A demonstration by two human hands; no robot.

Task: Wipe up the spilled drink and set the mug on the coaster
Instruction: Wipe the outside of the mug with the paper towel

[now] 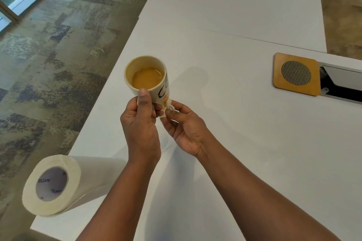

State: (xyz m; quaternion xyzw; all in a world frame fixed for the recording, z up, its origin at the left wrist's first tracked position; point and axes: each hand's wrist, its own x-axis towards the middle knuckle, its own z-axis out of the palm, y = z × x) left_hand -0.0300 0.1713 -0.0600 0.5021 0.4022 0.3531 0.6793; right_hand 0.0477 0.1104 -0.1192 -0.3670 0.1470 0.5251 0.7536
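Two bare hands meet just left of the frame's centre, above a long white table [235,123] that runs from the lower edge up to the top right. The left hand [140,123] grips a cream ceramic mug with dark lettering on its side [146,76], its thumb laid up the near wall to the rim and its fingers curled round the base; the mug is tilted slightly and appears lifted off the table surface, with its soft shadow falling to the right. Inside the mug sits a light brown milky drink [147,77], its level well below the rim. The right hand [184,129] pinches a small crumpled wad of white paper towel [168,106], stained yellowish brown, between thumb and fingertips and presses it against the lower right side of the mug, where a brownish smear shows. Whether any spilled drink lies on the table under the hands cannot be told. At the right of the frame, well apart from the mug, lies a square wooden coaster with rounded corners and a round metal mesh inset [296,74], flat on the table and touching the left end of an open cable slot with a grey flap [340,84]. In the lower left a roll of white paper towel [58,184] lies on its side at the table's corner, its grey printed core facing the camera. Mottled brown and grey carpet [58,55] fills the left of the frame.
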